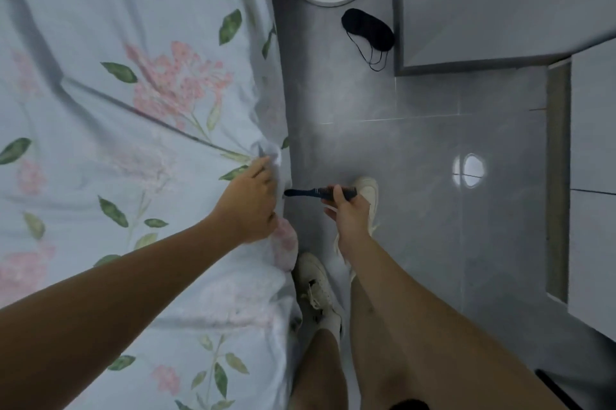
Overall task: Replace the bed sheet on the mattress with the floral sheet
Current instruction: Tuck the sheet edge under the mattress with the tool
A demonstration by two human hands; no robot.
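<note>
Grey floor point(416, 142) beside bed; sheet point(133, 109) edge is gripped by left hand point(253, 206), comb point(316, 192) clamped in right hand point(350, 212)

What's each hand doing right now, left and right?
Left hand: grips the edge of the floral sheet at the bed's side.
Right hand: holds a black comb over the floor.

A single head-worn, wide-angle view looks steeply down from above the bed edge point(283, 129), which runs up the frame just left of centre; left of that edge the floral sheet point(126, 116) fills the picture; right of it lies the grey tiled floor point(416, 149); both forearms enter from the bottom, close to the lens; straight lines bow towards the borders.
</note>
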